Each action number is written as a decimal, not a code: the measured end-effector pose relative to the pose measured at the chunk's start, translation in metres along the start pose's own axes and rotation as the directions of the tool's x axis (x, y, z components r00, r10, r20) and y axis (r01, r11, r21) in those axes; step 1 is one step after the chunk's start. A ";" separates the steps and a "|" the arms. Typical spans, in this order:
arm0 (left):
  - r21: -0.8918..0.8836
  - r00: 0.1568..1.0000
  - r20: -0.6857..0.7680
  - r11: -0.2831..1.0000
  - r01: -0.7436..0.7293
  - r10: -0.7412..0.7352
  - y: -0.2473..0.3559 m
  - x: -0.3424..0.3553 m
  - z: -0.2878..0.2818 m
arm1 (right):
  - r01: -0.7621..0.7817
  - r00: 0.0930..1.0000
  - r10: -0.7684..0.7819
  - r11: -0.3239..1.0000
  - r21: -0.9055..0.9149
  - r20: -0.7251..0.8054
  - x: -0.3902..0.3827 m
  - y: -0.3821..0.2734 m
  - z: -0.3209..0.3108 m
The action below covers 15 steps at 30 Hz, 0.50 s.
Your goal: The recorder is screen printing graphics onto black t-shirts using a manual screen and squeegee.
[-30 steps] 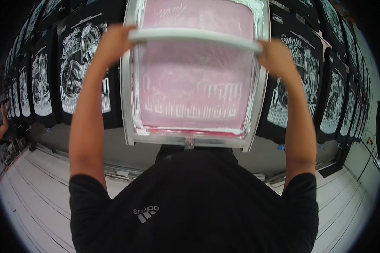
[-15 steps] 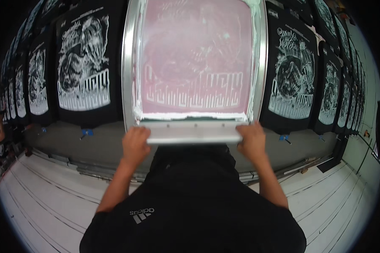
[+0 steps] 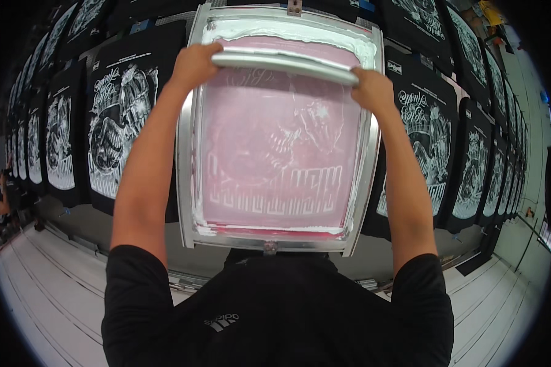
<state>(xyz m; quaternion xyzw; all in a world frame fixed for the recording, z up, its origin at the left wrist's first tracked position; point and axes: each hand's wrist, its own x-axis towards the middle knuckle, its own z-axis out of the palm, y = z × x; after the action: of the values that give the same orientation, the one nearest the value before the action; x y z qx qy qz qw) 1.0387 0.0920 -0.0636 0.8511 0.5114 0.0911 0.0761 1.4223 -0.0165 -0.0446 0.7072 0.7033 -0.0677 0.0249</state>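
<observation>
Both ends of a long, pale metal squeegee (image 3: 288, 66) are gripped, my left hand (image 3: 196, 66) closed round one end and my right hand (image 3: 373, 90) round the other. It lies across the far part of a pink printing screen (image 3: 257, 128), tilted slightly, with its right end nearer me. The mesh carries a faint stencil of lettering, a figure and a patterned band. White ink (image 3: 300, 32) is banked beyond the squeegee and smeared along the frame's inner edges. An aluminium frame (image 3: 372, 137) surrounds the mesh. The squeegee's blade edge is hidden beneath its holder.
Black printed T-shirts lie in rows on both sides, the nearest being a left shirt (image 3: 113, 122) and a right shirt (image 3: 425, 134). A metal clamp (image 3: 294, 7) holds the screen's far edge. Another person's arm (image 3: 3, 202) shows at the far left. Pale floor (image 3: 61, 269) lies below.
My hands have carried the squeegee from the screen's near edge to its far end. More of the screen now shows, its near edge included, as the view has shifted forward.
</observation>
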 end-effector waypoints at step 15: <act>-0.544 0.956 0.115 0.788 0.289 -0.271 0.085 -0.113 -0.053 | 0.154 0.979 -0.181 0.958 0.242 0.094 0.155 0.056 -0.076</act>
<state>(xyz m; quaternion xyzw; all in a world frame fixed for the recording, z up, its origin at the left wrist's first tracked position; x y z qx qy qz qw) 1.0467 -0.0459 -0.0018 0.7082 0.5818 0.2101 0.3404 1.4828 0.1462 0.0069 0.6379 0.7453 -0.1923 -0.0239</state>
